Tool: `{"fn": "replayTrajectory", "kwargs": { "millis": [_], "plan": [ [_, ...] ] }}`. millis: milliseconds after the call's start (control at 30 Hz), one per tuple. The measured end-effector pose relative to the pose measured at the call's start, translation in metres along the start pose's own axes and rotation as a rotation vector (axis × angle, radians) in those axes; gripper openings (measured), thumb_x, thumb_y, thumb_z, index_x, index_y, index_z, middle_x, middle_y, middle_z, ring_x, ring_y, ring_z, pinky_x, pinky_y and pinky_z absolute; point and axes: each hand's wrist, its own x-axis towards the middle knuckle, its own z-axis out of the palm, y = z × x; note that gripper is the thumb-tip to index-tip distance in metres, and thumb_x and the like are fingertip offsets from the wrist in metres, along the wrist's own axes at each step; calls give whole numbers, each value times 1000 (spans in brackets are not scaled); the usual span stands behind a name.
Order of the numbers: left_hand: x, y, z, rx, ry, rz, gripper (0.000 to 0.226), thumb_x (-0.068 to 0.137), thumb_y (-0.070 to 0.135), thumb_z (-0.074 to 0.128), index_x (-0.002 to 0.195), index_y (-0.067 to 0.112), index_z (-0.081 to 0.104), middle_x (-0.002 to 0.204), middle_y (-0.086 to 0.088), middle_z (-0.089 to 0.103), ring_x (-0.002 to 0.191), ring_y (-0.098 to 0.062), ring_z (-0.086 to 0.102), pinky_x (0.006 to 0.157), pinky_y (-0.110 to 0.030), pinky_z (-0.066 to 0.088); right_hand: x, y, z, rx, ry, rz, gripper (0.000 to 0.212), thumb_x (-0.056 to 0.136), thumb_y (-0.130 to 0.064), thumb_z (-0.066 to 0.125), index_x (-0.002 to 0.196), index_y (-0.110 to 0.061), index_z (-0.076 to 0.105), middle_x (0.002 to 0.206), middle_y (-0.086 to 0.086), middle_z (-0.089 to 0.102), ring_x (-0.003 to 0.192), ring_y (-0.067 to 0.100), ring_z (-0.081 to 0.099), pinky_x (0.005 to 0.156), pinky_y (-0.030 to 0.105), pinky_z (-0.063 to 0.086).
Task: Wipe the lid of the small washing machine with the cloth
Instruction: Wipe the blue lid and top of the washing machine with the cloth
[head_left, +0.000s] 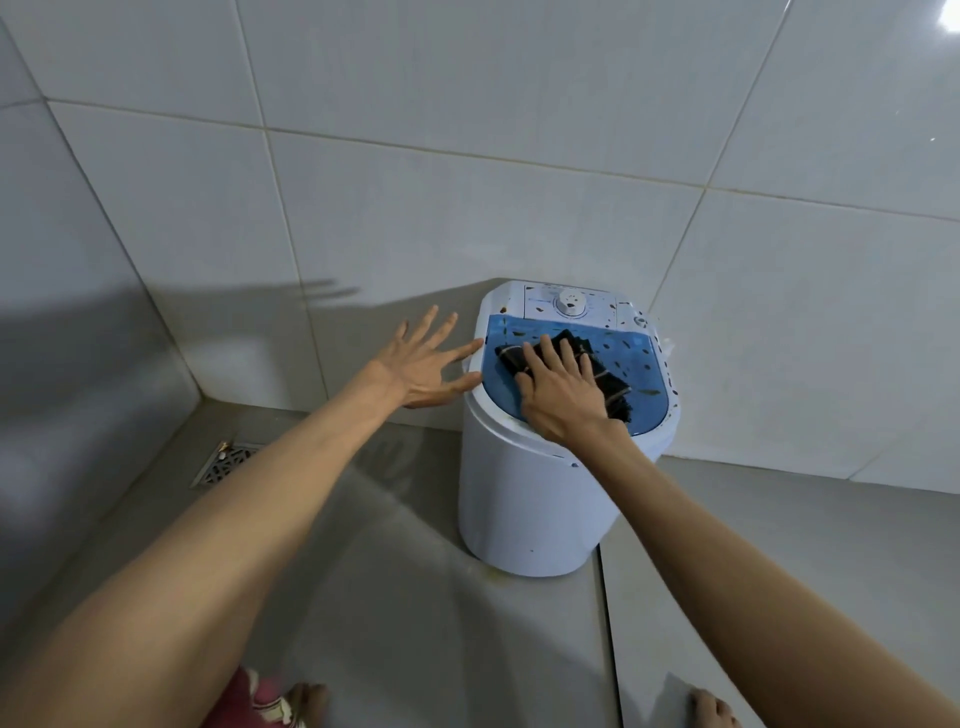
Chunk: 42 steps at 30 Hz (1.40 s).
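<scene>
A: From the head camera we saw the small washing machine (524, 499) standing on the tiled floor (363, 597) against the wall (467, 156), its blue lid (566, 338) facing up and speckled with dark flecks.

B: And our hands?

A: Our right hand (558, 395) lay flat on the dark cloth (613, 387), fingers spread, pressing it onto the lid rather than gripping it. Our left hand (423, 364) was open and held nothing, its fingertips touching the machine's left rim.

B: How should we have wiped?

A: We judged it best to keep the palm flat, brace the body with the left hand, and sweep in overlapping passes toward one edge so the flecks gathered instead of smearing.

B: Which way did the cloth run?

A: Folded into a strip, its long axis ran diagonally, from the lid's far left toward its near right edge. The dial panel (569, 304) sat beyond the lid, by the wall.
</scene>
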Motion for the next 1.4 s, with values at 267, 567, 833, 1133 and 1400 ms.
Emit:
{"fn": "replayTrajectory", "kwargs": {
  "millis": [267, 567, 833, 1133, 1400],
  "plan": [
    [2, 13, -3, 73, 146, 164, 64, 98, 46, 20, 156, 21, 8, 162, 5, 13, 151, -23, 6, 119, -45, 17, -20, 5, 6, 64, 57, -29, 56, 104, -39, 21, 157, -24, 10, 165, 1, 0, 152, 20, -7, 122, 40, -7],
    [3, 10, 2, 43, 118, 163, 62, 99, 50, 15, 155, 25, 4, 162, 8, 10, 151, -24, 6, 119, -46, 19, -10, -2, 6, 28, 23, -28, 58, 104, -40, 20, 157, -23, 7, 165, 3, -2, 152, 24, -8, 122, 43, -6],
    [4, 8, 3, 99, 102, 175, 65, 99, 51, 16, 155, 24, -1, 162, 7, 7, 151, -28, 0, 120, -48, 16, -65, 13, 18, -65, 109, -269, 56, 104, -43, 20, 157, -29, 10, 165, -4, 5, 152, 18, -4, 122, 37, -9],
    [-1, 8, 4, 14, 91, 147, 65, 98, 58, 10, 155, 29, 1, 162, 10, 7, 151, -26, 6, 118, -50, 19, -36, 27, 1, -23, 9, 16, 58, 104, -39, 19, 158, -23, 5, 165, 5, -3, 152, 25, -8, 123, 45, -4],
    [2, 9, 1, 49, 75, 144, 62, 99, 54, 15, 155, 28, 3, 162, 9, 7, 150, -29, 4, 119, -50, 17, -57, -2, 20, -84, 114, -193, 56, 104, -40, 21, 157, -24, 11, 165, 2, 6, 152, 23, -2, 122, 42, -4]
  ]
}}
